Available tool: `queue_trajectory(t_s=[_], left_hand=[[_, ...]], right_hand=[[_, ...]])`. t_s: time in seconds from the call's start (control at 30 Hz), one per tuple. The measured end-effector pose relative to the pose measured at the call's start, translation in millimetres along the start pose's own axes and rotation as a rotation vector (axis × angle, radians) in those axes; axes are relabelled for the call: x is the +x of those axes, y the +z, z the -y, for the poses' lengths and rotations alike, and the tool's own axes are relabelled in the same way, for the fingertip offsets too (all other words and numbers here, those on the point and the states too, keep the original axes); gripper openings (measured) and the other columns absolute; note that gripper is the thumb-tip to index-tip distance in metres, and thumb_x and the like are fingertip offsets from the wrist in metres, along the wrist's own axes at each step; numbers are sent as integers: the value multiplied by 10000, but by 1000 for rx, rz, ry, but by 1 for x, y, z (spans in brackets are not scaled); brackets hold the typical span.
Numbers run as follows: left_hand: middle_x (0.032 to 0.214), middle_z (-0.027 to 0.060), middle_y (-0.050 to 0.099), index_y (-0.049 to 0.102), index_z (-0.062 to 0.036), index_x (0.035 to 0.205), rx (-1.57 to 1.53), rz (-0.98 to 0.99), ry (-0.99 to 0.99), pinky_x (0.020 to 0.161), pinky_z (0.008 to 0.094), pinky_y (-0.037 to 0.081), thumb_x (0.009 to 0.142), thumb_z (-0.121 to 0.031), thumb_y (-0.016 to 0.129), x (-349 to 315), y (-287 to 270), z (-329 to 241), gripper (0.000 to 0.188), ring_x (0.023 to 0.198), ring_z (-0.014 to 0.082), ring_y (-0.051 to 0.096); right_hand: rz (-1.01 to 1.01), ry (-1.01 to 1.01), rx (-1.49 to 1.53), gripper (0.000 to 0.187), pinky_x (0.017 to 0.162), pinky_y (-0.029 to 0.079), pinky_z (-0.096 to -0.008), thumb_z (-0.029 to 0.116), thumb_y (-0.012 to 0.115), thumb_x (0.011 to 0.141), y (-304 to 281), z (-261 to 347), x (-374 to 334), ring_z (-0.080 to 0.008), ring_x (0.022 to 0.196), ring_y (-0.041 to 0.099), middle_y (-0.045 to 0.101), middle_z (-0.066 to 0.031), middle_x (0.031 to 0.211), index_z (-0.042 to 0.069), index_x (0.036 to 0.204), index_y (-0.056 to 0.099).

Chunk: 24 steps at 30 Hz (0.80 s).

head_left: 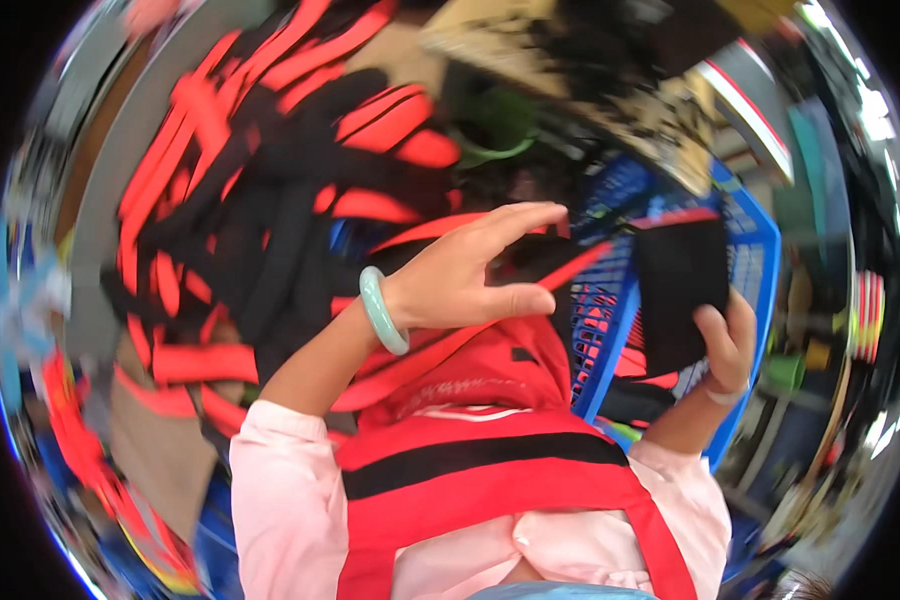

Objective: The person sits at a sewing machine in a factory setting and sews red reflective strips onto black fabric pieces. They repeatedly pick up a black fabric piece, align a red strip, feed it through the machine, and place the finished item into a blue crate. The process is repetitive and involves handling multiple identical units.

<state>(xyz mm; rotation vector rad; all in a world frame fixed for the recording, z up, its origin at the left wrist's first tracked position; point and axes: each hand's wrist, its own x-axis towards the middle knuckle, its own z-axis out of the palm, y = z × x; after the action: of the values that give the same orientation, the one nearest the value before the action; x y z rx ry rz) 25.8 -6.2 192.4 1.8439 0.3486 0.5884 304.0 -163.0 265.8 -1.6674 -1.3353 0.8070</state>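
Note:
My left hand (pixel 470 268), a pale green bangle (pixel 383 310) at its wrist, is over my lap with thumb and fingers apart. Nothing shows in its grasp. Beneath it, a black and red fabric strip (pixel 410 378) runs slantwise across my red apron (pixel 490 490). My right hand (pixel 727 340) grips the edge of a flat black fabric piece (pixel 682 290) with a red upper border. That piece hangs over a blue plastic basket (pixel 767 290), where more red and black pieces lie. Motion blurs part of the picture.
A big heap of black and red fabric strips (pixel 270 200) spreads to my left and ahead. Beyond the basket stands a wooden worktop (pixel 490 35) with dark items on it. A green round container (pixel 495 130) sits below that worktop.

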Motion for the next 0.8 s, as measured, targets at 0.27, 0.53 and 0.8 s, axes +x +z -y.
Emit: queue_trajectory(t_s=[0.27,0.53,0.8], left_hand=[[945,23,659,587,5,1120,-236,-26,-122,731,232,476,929,-203,640,131,33,-4,287,830,59,562],[966,25,658,613,4,1136,-515,-351,-83,710,211,487,934,-154,630,177,22,18,257,842,61,584],[881,37,657,603,-28,1078,-480,-323,-236,703,274,540,917,-174,623,210,-40,16,218,794,130,644]], right_hand=[[171,-163,-331,241,595,451,-338,215,634,874,-35,6,74,-328,641,577,610,-180,733,-13,954,630],[-176,-398,-292,248,611,470,-377,231,628,876,-6,-15,155,-340,696,633,653,-186,786,9,986,641],[-59,-359,-225,270,642,466,-352,260,620,875,-8,-17,209,-293,710,626,663,-149,793,14,977,662]])
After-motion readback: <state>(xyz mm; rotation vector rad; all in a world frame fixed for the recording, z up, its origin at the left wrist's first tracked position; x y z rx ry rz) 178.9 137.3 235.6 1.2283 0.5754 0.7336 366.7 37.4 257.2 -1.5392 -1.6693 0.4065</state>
